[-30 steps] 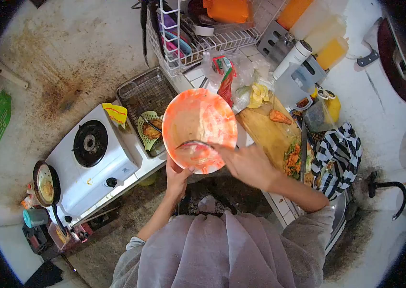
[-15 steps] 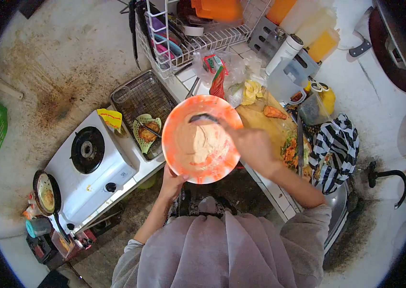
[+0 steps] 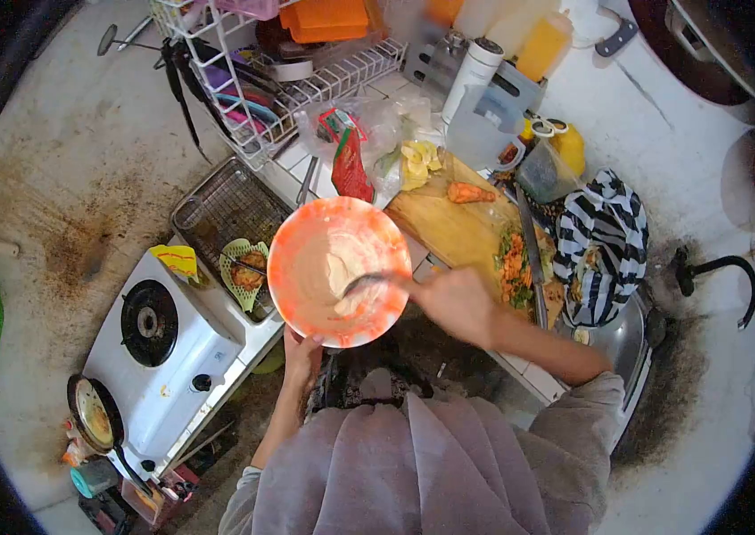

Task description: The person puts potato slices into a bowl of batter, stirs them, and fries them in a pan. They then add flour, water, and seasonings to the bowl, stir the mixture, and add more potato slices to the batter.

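Observation:
An orange-and-white bowl [image 3: 286, 267] is held up in front of my body, tilted slightly, with thick pale batter [image 3: 339, 266] inside. My left hand [image 3: 303, 358] grips its lower left rim, thumb on the outer edge and the other fingers hidden beneath. In my right hand [image 3: 456, 306], somewhat blurred, is the handle of a spoon [image 3: 363, 282], whose dark-looking head dips into the batter. Just beyond the bowl, a red-and-green packet [image 3: 352, 169] lies on the counter.
To the right, a wooden cutting board [image 3: 435, 223] carries a carrot piece [image 3: 471, 193], chopped vegetables [image 3: 513, 267] and a knife [image 3: 531, 250]. At left are a stove [image 3: 172, 343], a frying pan [image 3: 94, 415] and a wire-racked tray [image 3: 217, 201] holding a green strainer [image 3: 236, 278]. A dish rack [image 3: 342, 82] stands behind.
The spoon has swept from the bowl's far side toward its near right side, my right hand moving with it. The view has shifted, so the bowl appears farther left and slightly lower.

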A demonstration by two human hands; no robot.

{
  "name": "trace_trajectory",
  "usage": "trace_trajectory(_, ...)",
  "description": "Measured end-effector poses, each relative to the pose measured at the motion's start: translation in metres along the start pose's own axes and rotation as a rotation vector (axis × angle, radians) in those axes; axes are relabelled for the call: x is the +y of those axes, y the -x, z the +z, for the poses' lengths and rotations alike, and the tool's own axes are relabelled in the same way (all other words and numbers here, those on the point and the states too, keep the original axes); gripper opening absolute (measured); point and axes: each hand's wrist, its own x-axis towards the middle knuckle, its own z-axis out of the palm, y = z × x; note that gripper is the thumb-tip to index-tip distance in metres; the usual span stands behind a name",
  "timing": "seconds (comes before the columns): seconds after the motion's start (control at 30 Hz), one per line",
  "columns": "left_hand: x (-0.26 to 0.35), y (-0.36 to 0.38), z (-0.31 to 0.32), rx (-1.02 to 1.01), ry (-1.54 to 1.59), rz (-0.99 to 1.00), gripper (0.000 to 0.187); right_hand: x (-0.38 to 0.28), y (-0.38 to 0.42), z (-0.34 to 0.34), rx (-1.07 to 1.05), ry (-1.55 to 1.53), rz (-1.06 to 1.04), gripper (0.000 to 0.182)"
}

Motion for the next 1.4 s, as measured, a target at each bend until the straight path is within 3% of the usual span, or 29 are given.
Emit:
trace_trajectory(0.13,-0.007,0.004,0.004,-0.142,-0.212,-0.039,0.073,0.014,-0.009,0.018,0.133,-0.062,0.193,0.051)
trace_trajectory(0.23,-0.008,-0.003,0.006,-0.169,-0.077,-0.026,0.074,-0.002,-0.004,0.024,0.216,-0.082,0.113,0.051)
trace_trajectory(0.3,-0.006,-0.008,0.007,-0.119,-0.063,0.012,0.076,-0.001,0.010,0.020,0.159,-0.141,-0.001,0.056)
trace_trajectory(0.37,-0.006,-0.008,0.006,-0.066,-0.050,0.044,0.077,0.015,0.009,0.014,0.073,-0.061,0.018,0.056)
trace_trajectory(0.43,-0.008,-0.006,0.009,-0.155,-0.189,0.068,0.078,0.027,0.004,0.012,0.099,0.004,0.237,0.055)
trace_trajectory(0.5,-0.014,-0.009,0.017,-0.182,-0.218,0.161,0.078,0.017,0.008,0.025,0.161,0.044,0.236,0.055)
trace_trajectory(0.57,-0.015,-0.013,0.022,-0.204,-0.252,0.258,0.079,-0.010,0.019,0.022,0.012,-0.094,0.237,0.061)
trace_trajectory(0.63,-0.013,-0.016,0.024,-0.146,-0.265,0.295,0.079,-0.014,0.025,0.010,0.031,-0.159,0.153,0.058)
trace_trajectory(0.73,-0.021,-0.014,0.024,-0.128,-0.273,0.333,0.079,-0.008,0.026,0.001,0.118,-0.359,0.250,0.055)
trace_trajectory(0.87,-0.019,-0.014,0.025,-0.170,-0.299,0.269,0.079,-0.015,0.024,0.003,0.011,-0.293,0.187,0.040)
trace_trajectory(0.97,-0.024,-0.010,0.021,-0.178,-0.273,0.269,0.079,0.007,0.017,0.020,0.096,-0.116,0.294,0.047)
trace_trajectory(1.03,-0.023,-0.007,0.019,-0.178,-0.317,0.235,0.079,0.010,0.014,0.022,0.274,-0.077,0.358,0.055)
trace_trajectory(1.07,-0.021,-0.008,0.020,-0.178,-0.314,0.237,0.079,0.003,0.018,0.019,0.134,0.026,0.341,0.058)
trace_trajectory(1.2,-0.015,-0.009,0.018,-0.152,-0.277,0.247,0.077,-0.007,0.028,0.006,0.079,-0.095,0.090,0.061)
trace_trajectory(1.23,-0.016,-0.009,0.017,-0.128,-0.265,0.241,0.076,-0.001,0.026,0.007,0.080,-0.096,0.093,0.061)
trace_trajectory(1.3,-0.014,-0.005,0.017,-0.171,-0.275,0.242,0.075,0.017,0.016,0.010,0.086,0.035,0.289,0.061)
trace_trajectory(1.37,-0.015,-0.004,0.015,-0.216,-0.278,0.251,0.075,0.018,0.009,0.012,0.182,-0.062,0.292,0.061)
trace_trajectory(1.4,-0.015,-0.003,0.010,-0.226,-0.253,0.156,0.075,0.008,0.010,0.014,0.212,-0.052,0.263,0.061)
